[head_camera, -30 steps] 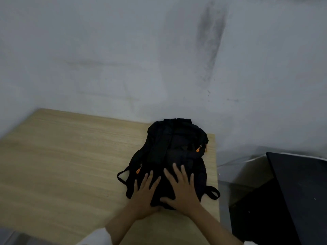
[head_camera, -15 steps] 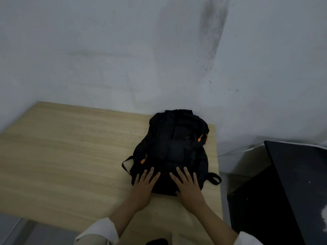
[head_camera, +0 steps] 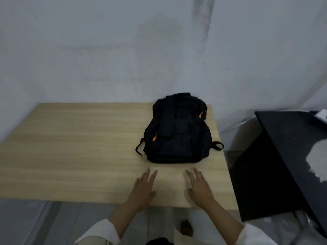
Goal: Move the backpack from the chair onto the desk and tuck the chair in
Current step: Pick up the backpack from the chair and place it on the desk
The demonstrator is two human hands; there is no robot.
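Observation:
A black backpack [head_camera: 178, 131] with orange zipper pulls lies flat on the light wooden desk [head_camera: 79, 147], near the desk's right edge and close to the wall. My left hand [head_camera: 144, 189] and my right hand [head_camera: 199, 188] hover flat over the desk just in front of the backpack, fingers spread, touching nothing and holding nothing. No chair can be made out clearly; a small dark shape [head_camera: 185, 228] shows on the floor below the desk's front edge.
A black table [head_camera: 290, 147] stands to the right of the desk, with a narrow gap between them. A grey wall [head_camera: 123, 50] runs right behind the desk. Pale floor [head_camera: 53, 223] shows under the desk's front edge.
Both hands have come off the backpack and pulled back toward me. The backpack stays where it was pushed, farther in on the desk.

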